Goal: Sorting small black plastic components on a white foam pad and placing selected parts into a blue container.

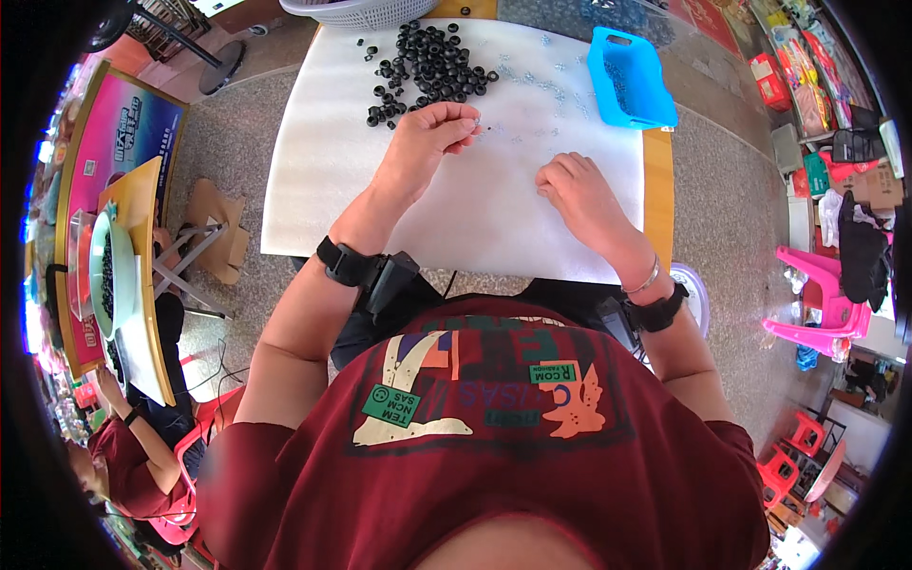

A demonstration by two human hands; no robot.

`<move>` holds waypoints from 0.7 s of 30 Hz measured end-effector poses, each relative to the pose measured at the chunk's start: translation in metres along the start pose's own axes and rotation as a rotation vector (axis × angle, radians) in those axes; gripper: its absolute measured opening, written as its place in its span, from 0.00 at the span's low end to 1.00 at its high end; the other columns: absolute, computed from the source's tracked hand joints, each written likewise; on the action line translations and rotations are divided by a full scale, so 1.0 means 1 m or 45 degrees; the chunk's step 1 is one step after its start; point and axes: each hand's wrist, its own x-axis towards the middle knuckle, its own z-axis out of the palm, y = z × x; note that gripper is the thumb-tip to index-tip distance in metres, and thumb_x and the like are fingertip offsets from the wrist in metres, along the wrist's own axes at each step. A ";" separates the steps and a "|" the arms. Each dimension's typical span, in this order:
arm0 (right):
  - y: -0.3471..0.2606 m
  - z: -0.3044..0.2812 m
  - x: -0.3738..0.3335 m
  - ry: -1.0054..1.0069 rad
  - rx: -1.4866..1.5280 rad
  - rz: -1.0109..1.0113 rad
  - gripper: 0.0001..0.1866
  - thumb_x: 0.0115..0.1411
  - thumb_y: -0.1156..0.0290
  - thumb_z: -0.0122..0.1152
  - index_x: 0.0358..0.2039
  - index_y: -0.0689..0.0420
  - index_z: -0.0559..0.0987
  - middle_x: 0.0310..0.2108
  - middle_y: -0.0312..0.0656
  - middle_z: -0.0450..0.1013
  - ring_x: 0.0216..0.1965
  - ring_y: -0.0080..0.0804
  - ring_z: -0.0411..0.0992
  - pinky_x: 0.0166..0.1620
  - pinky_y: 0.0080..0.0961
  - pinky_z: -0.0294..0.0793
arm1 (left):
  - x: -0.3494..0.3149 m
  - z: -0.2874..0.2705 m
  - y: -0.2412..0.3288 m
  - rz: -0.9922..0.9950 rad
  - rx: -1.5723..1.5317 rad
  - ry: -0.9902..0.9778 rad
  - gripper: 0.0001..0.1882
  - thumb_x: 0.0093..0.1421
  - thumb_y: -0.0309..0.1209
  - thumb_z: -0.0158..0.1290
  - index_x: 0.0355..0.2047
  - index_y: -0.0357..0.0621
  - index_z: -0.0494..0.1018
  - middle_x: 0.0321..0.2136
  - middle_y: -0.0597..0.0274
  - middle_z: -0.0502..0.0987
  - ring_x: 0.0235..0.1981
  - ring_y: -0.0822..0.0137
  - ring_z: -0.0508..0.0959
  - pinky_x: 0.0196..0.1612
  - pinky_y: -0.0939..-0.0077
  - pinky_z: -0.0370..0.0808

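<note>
My left hand (432, 142) is over the middle of the white-covered table (332, 190), thumb and forefinger pinched together. At their tips is something tiny, perhaps clear, too small to name. Just beyond this hand lies a heap of small black round parts (432, 62), ring-like with holes. My right hand (581, 199) rests on the white sheet to the right, its fingers curled in and pressed together; whatever may be under them is hidden. Small clear pieces (551, 87) are scattered beyond the hands, toward a blue plastic basket (657, 90) that holds more of them.
A grey woven basket (366, 11) stands at the table's far edge, beside a bag of bluish clear pieces (608, 14). Left, a person sits at another table with a pale green basin (119, 261) of black parts. Pink stools (822, 299) and stocked shelves stand right.
</note>
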 end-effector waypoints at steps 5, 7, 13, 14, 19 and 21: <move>-0.001 -0.004 -0.013 0.032 -0.019 -0.065 0.03 0.56 0.75 0.58 0.31 0.57 0.73 0.33 0.39 0.68 0.38 0.39 0.66 0.44 0.35 0.66 | -0.001 -0.004 -0.004 0.004 -0.056 -0.016 0.11 0.63 0.26 0.52 0.44 0.36 0.74 0.35 0.63 0.77 0.33 0.76 0.73 0.41 0.83 0.70; -0.002 -0.004 -0.009 0.105 0.018 -0.063 0.03 0.56 0.75 0.58 0.30 0.57 0.73 0.33 0.39 0.68 0.38 0.39 0.67 0.43 0.36 0.65 | -0.003 0.000 -0.001 -0.029 -0.063 -0.009 0.11 0.63 0.26 0.52 0.44 0.36 0.74 0.35 0.63 0.77 0.33 0.77 0.73 0.41 0.83 0.70; -0.001 0.008 0.029 0.335 -0.064 -0.061 0.04 0.54 0.74 0.60 0.31 0.55 0.74 0.31 0.38 0.69 0.37 0.39 0.68 0.41 0.35 0.65 | -0.001 0.012 -0.002 -0.098 -0.135 -0.060 0.10 0.64 0.28 0.51 0.44 0.37 0.74 0.34 0.64 0.78 0.32 0.78 0.73 0.40 0.84 0.71; 0.001 0.012 0.031 0.351 -0.091 -0.057 0.04 0.54 0.74 0.60 0.31 0.55 0.75 0.31 0.38 0.69 0.36 0.39 0.68 0.41 0.34 0.65 | -0.001 0.013 -0.002 -0.101 -0.129 -0.055 0.10 0.64 0.28 0.51 0.44 0.37 0.74 0.34 0.64 0.78 0.32 0.78 0.73 0.40 0.83 0.71; 0.002 0.019 0.030 0.371 -0.153 0.009 0.06 0.53 0.74 0.61 0.33 0.54 0.78 0.29 0.36 0.70 0.37 0.37 0.68 0.41 0.33 0.63 | -0.003 0.010 -0.004 -0.082 -0.118 -0.040 0.10 0.64 0.28 0.51 0.44 0.37 0.74 0.33 0.65 0.77 0.32 0.77 0.73 0.40 0.83 0.71; 0.002 0.016 0.028 0.413 -0.124 0.031 0.06 0.53 0.73 0.61 0.33 0.54 0.78 0.29 0.35 0.71 0.37 0.36 0.69 0.40 0.33 0.62 | -0.002 0.009 -0.008 -0.091 -0.119 -0.045 0.10 0.64 0.28 0.51 0.44 0.37 0.74 0.33 0.65 0.77 0.32 0.77 0.73 0.39 0.83 0.71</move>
